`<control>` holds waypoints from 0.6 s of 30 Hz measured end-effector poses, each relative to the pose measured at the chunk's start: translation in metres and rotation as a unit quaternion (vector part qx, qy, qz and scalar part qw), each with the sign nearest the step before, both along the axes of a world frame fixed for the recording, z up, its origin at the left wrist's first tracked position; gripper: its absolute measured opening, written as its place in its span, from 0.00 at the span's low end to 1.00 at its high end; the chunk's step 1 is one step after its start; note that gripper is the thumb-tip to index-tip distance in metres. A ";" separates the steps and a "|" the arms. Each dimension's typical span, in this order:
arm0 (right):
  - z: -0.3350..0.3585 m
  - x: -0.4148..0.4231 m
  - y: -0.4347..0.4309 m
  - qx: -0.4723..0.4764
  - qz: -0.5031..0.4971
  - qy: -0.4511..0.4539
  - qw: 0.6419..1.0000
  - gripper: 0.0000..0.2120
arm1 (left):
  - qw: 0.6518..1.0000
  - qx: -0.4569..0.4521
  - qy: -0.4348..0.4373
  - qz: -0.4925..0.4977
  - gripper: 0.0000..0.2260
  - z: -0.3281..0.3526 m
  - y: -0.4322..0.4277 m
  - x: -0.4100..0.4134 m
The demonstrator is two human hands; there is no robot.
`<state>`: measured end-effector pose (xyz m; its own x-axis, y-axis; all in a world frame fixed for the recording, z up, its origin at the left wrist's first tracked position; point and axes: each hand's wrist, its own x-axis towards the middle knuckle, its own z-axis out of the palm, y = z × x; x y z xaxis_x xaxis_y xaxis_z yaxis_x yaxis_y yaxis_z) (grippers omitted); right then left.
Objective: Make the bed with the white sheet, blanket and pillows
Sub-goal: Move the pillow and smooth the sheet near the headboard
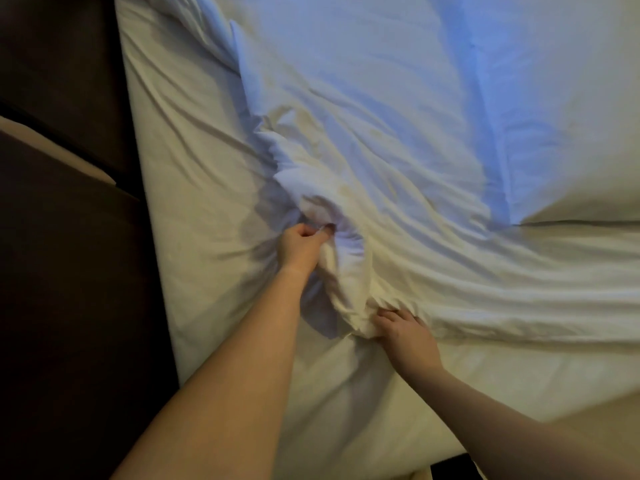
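A white blanket (398, 161) lies rumpled across the bed, its bunched corner near the middle of the view. My left hand (300, 247) is closed on the upper part of that bunched edge. My right hand (403, 332) grips the lower fold of the same corner, fingers dug into the cloth. Under the blanket, a white fitted sheet (197, 188) covers the mattress and shows bare on the left and along the bottom. A white pillow (568, 109) rests at the upper right, partly lit blue.
The mattress's left edge (152, 216) runs top to bottom, with dark furniture or floor (62, 271) beyond it. A dark gap (450, 471) shows past the bed's corner at the bottom right.
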<state>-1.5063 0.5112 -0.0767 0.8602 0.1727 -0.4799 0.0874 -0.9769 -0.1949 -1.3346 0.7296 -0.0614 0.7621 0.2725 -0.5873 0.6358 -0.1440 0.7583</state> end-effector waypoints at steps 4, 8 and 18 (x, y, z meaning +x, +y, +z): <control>0.011 0.003 -0.010 0.020 -0.047 -0.035 0.998 0.05 | 0.996 0.085 -0.018 -0.011 0.14 0.025 0.036 -0.020; 0.043 -0.002 -0.010 0.089 -0.062 0.001 0.994 0.09 | 0.981 0.192 0.002 -0.020 0.11 0.069 0.083 -0.061; 0.107 -0.060 -0.003 0.129 0.026 0.140 0.981 0.05 | 0.828 0.520 0.101 -0.182 0.09 0.162 0.170 -0.238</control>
<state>-1.5660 0.5082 0.0300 0.6878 0.3593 -0.6307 0.0435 -0.8877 -0.4583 -1.5730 0.8997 0.1005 0.8195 0.4854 -0.3046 0.5060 -0.8624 -0.0130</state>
